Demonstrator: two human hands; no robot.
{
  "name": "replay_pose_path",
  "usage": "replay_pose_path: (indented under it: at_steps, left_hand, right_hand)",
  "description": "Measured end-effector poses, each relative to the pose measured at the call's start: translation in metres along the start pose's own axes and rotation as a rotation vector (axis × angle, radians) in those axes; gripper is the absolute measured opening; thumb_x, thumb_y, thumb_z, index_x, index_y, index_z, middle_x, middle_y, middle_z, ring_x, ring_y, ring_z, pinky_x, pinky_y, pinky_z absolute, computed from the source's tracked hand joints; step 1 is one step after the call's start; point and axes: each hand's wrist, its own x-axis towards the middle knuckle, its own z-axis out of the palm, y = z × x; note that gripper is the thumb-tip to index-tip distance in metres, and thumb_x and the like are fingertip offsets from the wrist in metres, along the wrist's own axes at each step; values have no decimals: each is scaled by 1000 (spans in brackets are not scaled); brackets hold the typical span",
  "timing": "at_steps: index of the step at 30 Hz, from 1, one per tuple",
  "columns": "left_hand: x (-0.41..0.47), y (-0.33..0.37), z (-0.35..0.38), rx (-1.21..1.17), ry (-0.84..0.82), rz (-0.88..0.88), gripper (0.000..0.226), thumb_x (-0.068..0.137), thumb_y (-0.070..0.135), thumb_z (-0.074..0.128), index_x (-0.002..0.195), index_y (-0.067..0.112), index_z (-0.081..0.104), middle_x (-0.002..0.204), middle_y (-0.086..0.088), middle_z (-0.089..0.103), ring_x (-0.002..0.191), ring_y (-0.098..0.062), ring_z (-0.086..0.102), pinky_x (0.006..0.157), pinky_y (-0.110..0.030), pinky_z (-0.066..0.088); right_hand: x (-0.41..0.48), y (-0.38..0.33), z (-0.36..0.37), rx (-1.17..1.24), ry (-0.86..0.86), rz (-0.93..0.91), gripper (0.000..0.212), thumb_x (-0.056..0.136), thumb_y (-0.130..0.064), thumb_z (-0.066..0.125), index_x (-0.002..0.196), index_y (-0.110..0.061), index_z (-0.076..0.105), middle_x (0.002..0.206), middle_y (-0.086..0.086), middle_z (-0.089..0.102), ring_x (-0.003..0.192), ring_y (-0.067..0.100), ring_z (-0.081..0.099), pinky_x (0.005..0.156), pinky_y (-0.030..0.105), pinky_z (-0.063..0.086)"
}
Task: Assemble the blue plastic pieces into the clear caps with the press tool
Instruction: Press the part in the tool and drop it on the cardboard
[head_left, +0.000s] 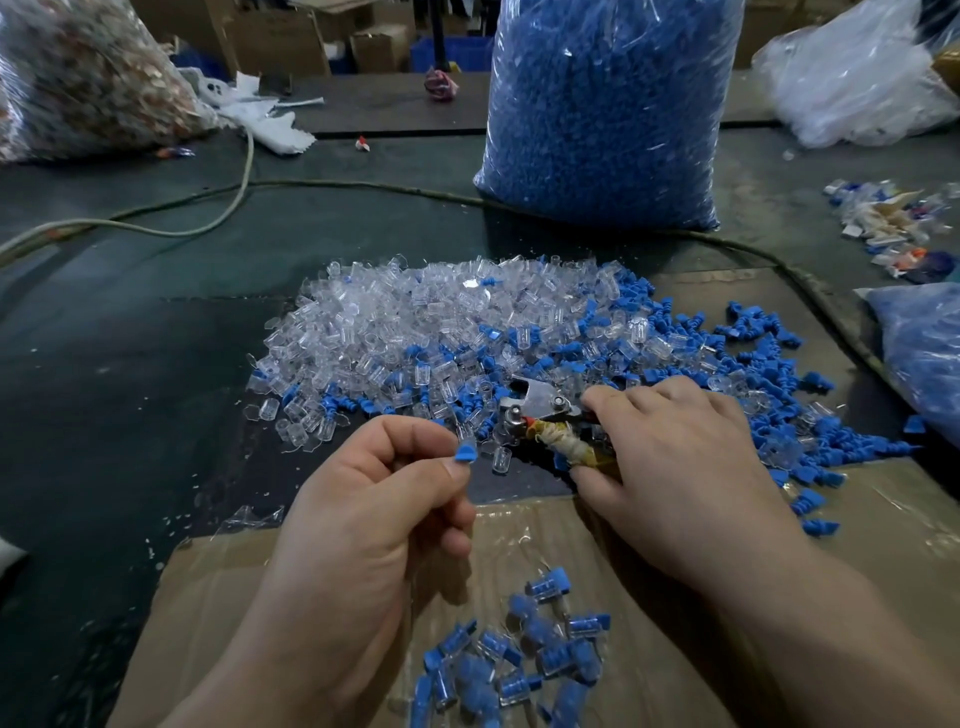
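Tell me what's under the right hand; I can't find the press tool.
The press tool: its metal head pokes out beside the right hand, fingers curled round the taped handle. The handle's rest is hidden.

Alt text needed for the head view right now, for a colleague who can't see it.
The left hand pinches a blue piece while the right hand grips the press tool beside a pile of clear caps. Assembled pieces lie on cardboard near the person; a bag of blue parts stands behind.
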Motion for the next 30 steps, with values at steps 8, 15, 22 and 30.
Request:
replay_pose_path:
  at_steps: [8,15,22,30]
  left_hand:
    - [5,-3,-8,23,61,87,14,69,13,74,80,21,73,63,-7,62,51,-14,57,42,-24,47]
    - [3,-3,-10,99,73,196,12,76,12,70,84,22,72,72,-10,67,53,-15,58,43,-23,48]
    - [4,-5,-12,177,77,272,13,76,12,69,85,22,72,75,-8,68,59,-14,61,47,-22,49]
    - [0,-4,-10,256,58,317,16,68,24,71,84,24,72,72,-5,67,58,-13,61,49,-23,51]
  right_hand:
    - [-17,4,-21,320,321,-151,45,86,-48,40,120,-22,55,87,-14,51,76,8,46,62,19,33]
    - [-26,-7,-22,305,86,-315,62,81,-54,36,131,-23,55,109,-13,64,99,11,57,84,28,49]
    - [-23,0,-18,325,63,-340,62,81,-60,35,136,-35,45,119,-24,55,109,-1,45,93,22,42]
    - [-24,-2,-19,309,125,-409,55,82,-56,45,130,-30,53,106,-20,62,97,5,56,83,26,51]
